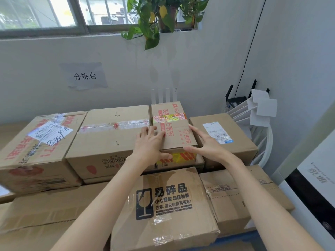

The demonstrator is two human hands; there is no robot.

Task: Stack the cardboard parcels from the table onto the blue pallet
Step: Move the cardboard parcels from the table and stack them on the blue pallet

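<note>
A small cardboard parcel [172,124] with red print and red-yellow tape sits in the upper layer of a stack of parcels. My left hand [150,144] holds its near left corner, fingers on the top and thumb on the front face. My right hand [204,144] holds its near right corner, fingers along the right edge and thumb at the front top edge. A large plain parcel [112,138] stands to its left and a labelled parcel [223,134] to its right. A strip of the blue pallet [241,236] shows at the lower right.
A fragile-marked parcel [163,209] lies right below my arms, with another parcel [241,192] on its right. A taped parcel [38,147] with a handwritten label sits far left. A white rack with papers [257,113] stands by the wall; a white appliance [315,192] fills the right edge.
</note>
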